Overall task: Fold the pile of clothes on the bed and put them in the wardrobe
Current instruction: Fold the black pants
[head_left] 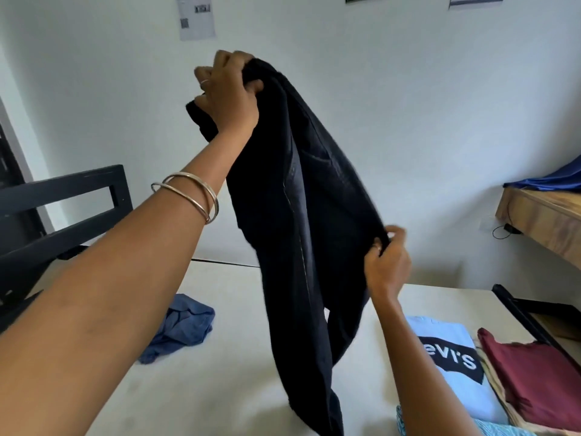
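Observation:
A black garment (314, 234), like a pair of trousers, hangs in the air above the bed (226, 388). My left hand (228, 92) is raised high and grips its top edge, fingers curled over the cloth. My right hand (388, 262) is lower and to the right, pinching the garment's side edge. The lower end of the cloth reaches down to the mattress at the bottom of the view. A crumpled blue garment (182, 328) lies loose on the bed to the left.
Folded clothes sit at the bed's right side: a white T-shirt with a black logo (452, 363), a maroon one (534, 369), a patterned teal piece (490, 427). A black bed frame (63, 202) stands left. A wooden shelf (547, 221) with blue cloth juts out right.

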A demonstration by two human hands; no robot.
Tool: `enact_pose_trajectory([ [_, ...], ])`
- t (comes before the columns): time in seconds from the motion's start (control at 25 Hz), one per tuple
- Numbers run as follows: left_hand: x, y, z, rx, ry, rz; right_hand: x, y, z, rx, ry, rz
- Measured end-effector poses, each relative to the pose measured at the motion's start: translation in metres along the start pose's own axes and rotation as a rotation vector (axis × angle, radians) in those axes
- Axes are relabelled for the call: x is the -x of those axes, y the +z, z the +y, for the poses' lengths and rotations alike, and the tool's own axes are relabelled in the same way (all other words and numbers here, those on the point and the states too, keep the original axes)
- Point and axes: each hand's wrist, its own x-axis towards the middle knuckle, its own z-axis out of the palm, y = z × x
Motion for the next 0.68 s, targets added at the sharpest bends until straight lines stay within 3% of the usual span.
enact_pose_trajectory([
  [0.08, -0.015, -0.003, -0.001, 0.048, -0.054, 0.066, 0.009, -0.007, -0.012, -0.046, -0.186, -0.007],
  [0.2, -0.012, 0.002, 0.006, 0.106, -0.052, 0.116, 0.052, 0.008, -0.001, 0.192, -0.485, -0.331],
  [0.28, 0.002, 0.008, 0.008, 0.077, -0.026, 0.104, 0.077, 0.023, 0.015, 0.216, -0.566, -0.441],
  [0.4, 0.013, 0.011, 0.001, 0.051, -0.01, 0.087, 0.104, 0.03, 0.017, -0.047, -0.372, -0.559],
  [0.56, 0.012, 0.013, -0.007, 0.096, -0.049, 0.113, 0.135, 0.056, -0.002, 0.365, -0.176, -0.66],
  [0.68, 0.009, 0.011, -0.013, 0.11, -0.016, 0.146, 0.129, 0.071, 0.001, 0.298, -0.124, -0.5],
])
